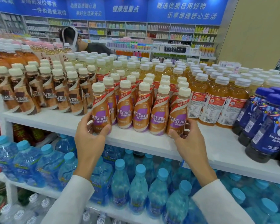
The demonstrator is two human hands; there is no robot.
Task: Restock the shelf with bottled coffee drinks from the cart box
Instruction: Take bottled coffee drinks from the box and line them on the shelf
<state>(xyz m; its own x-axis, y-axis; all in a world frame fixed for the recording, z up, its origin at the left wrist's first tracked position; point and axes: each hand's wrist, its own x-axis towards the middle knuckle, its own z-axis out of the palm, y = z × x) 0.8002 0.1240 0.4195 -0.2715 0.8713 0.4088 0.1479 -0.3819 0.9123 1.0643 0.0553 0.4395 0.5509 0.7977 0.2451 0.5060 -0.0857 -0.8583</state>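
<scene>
Our left hand [89, 139] curls its fingers round the leftmost purple-label Nescafé bottle [101, 113], and our right hand [191, 143] grips the rightmost Nescafé bottle [178, 115], both at the shelf [136, 141] front edge. We should press the row together evenly and slide it back upright.

Shop interior, evenly lit - blue banner [124, 8] with white characters spans the far wall. Directly below the banner: white wall shelving [160, 32], packed with small bottles. Right of the banner - plain beige wall [257, 33].
</scene>
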